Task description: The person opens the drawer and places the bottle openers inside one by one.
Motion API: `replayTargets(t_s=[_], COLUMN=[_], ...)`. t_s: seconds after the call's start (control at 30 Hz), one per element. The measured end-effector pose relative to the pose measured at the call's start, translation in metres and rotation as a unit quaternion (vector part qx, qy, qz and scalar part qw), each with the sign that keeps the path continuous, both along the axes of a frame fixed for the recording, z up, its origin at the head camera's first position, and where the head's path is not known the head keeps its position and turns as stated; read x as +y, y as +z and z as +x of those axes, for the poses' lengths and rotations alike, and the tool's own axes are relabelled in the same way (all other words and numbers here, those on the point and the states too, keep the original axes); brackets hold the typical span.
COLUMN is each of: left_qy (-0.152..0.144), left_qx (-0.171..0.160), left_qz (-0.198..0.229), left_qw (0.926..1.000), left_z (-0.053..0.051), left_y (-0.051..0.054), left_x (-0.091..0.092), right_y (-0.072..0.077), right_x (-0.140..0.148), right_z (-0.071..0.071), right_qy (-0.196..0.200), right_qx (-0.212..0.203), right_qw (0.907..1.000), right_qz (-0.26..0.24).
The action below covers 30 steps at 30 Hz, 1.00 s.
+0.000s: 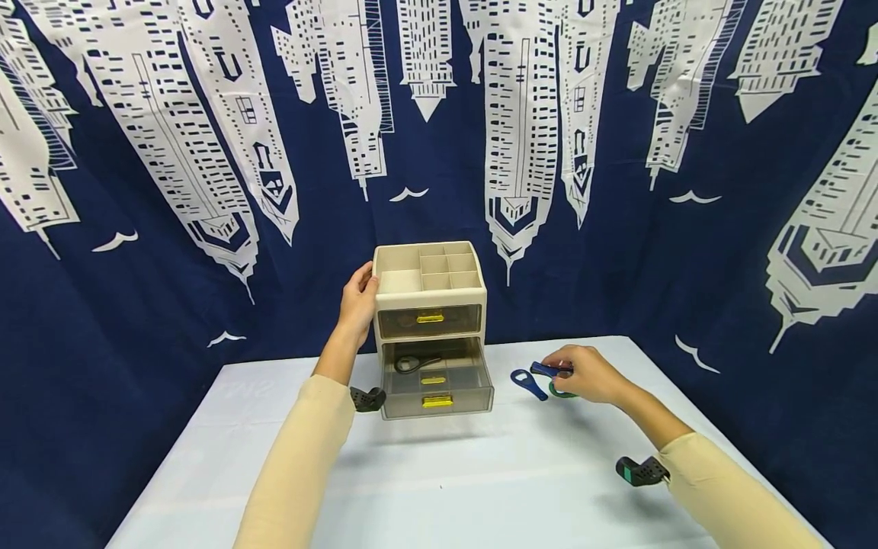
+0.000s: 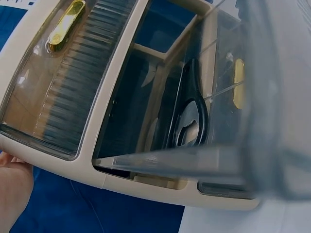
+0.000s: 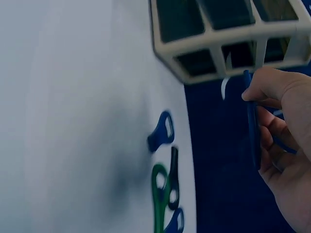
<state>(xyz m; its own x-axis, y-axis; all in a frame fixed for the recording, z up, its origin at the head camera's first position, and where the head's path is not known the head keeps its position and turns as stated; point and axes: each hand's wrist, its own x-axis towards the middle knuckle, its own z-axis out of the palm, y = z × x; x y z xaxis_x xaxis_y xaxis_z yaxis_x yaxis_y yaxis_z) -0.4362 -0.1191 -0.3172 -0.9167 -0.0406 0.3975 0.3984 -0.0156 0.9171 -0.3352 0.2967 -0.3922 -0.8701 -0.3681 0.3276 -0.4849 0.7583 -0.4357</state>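
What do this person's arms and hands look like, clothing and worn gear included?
The left hand and right hand are ungloved. The left sleeve and right sleeve are plain cream, ending short of the wrists. Near each cuff sits a small black perforated device, left and right; the right one shows a green patch. I see no cables.

The white surface (image 1: 439,496) is occupied at mid back edge by a beige drawer unit (image 1: 430,298). Toward its back right corner, a blue ring-ended tool (image 1: 537,390), a green one (image 3: 159,194), a dark one (image 3: 174,170) and a second blue one (image 3: 170,225) are laid close together.
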Motion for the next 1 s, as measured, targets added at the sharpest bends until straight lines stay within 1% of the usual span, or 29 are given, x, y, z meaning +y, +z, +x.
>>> replayTargets(t_s=[0.13,0.27,0.47,0.63,0.8,1.0], left_qy=[-0.001,-0.005,0.000,-0.006,-0.004,0.002], left_qx=[-0.002,-0.003,-0.001,-0.004,-0.005,-0.001], left_qz=[0.011,0.012,0.014,0.014,0.013,0.011], left_qw=[0.9999,0.9999,0.9999,0.9999,0.9999,0.9999], left_z=[0.000,-0.001,0.000,0.001,0.000,-0.001], left_y=[-0.001,-0.002,-0.002,0.000,-0.001,-0.002], left_x=[-0.001,-0.001,-0.002,-0.002,0.000,0.000], right_y=[0.015,0.030,0.045,0.049,0.050,0.055], right_x=[-0.027,-0.053,-0.089,-0.114,-0.134,-0.156], right_z=[-0.003,-0.004,-0.007,-0.013,-0.018,-0.021], right_qy=[0.034,0.051,0.114,0.142,0.155,0.181], right_qx=[0.006,0.019,0.047,0.049,0.052,0.065], right_qw=[0.9994,0.9985,0.9924,0.9886,0.9858,0.9796], right_qz=[0.002,-0.005,-0.004,0.013,0.037,0.058])
